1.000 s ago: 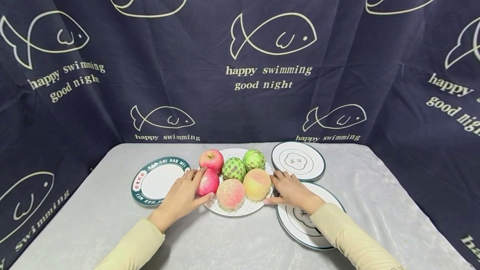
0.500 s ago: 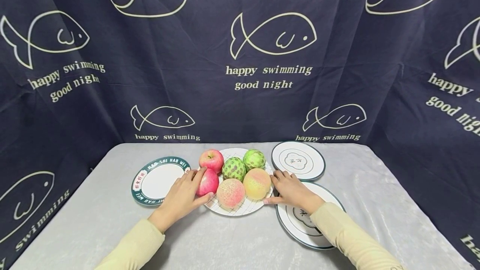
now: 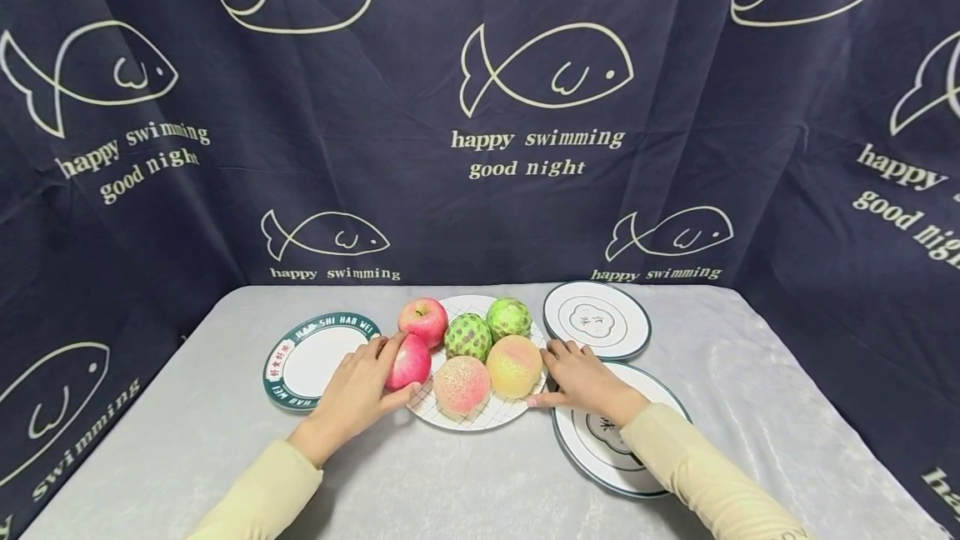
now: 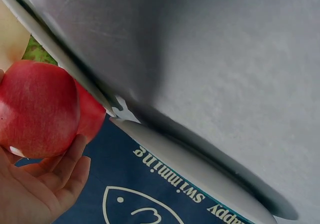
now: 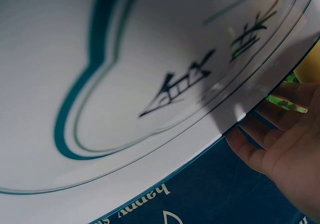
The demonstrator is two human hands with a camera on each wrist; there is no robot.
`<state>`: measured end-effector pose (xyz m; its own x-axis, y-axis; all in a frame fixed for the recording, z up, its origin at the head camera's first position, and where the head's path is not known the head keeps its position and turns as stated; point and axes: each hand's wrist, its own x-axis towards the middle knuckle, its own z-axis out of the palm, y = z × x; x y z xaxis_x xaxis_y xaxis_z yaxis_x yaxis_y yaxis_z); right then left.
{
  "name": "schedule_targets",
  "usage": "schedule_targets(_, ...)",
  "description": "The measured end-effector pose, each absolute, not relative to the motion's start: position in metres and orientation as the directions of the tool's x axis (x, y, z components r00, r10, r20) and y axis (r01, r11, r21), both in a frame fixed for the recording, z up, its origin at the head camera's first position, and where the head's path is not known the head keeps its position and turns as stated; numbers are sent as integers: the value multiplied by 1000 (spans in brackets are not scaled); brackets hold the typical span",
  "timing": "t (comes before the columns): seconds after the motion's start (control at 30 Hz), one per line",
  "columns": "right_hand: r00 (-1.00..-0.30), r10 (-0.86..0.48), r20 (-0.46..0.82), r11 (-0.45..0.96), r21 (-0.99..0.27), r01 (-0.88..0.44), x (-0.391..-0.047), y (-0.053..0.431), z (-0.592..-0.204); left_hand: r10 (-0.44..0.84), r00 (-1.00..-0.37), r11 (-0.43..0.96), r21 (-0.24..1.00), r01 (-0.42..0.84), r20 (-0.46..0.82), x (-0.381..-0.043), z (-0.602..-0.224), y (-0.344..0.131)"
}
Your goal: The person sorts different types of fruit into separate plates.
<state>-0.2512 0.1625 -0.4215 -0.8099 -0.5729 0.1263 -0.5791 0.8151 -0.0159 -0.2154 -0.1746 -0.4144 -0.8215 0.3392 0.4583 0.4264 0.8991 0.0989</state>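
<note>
My left hand (image 3: 358, 390) grips a red apple (image 3: 408, 363) at the left side of a white checked plate (image 3: 480, 422). In the left wrist view this apple (image 4: 37, 108) sits against curled fingers, a second red apple (image 4: 90, 111) behind it. That second apple (image 3: 423, 322) lies at the plate's back left. My right hand (image 3: 588, 382) rests at the plate's right rim beside a yellow peach (image 3: 515, 367), fingers relaxed; whether it touches the peach cannot be told. A pinkish peach (image 3: 461, 386) and two green dark-spotted fruits (image 3: 468, 337) share the plate.
A green-rimmed plate (image 3: 322, 361) lies left of the fruit plate. Two white plates with dark rims stand on the right, one behind (image 3: 562, 307) and one nearer (image 3: 592, 473), partly under my right forearm. Dark fish-print cloth (image 3: 480, 215) hangs behind the table.
My left hand has shifted slightly left, and the near red apple has moved left with it, a little away from the pinkish peach. My right hand has stayed in place.
</note>
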Motion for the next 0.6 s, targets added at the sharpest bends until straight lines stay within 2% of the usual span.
schedule_targets(0.6,-816,-567,115,819,-24,-573,-250,162,-420,269,-854,920,142,364,446,-214,-403,-197)
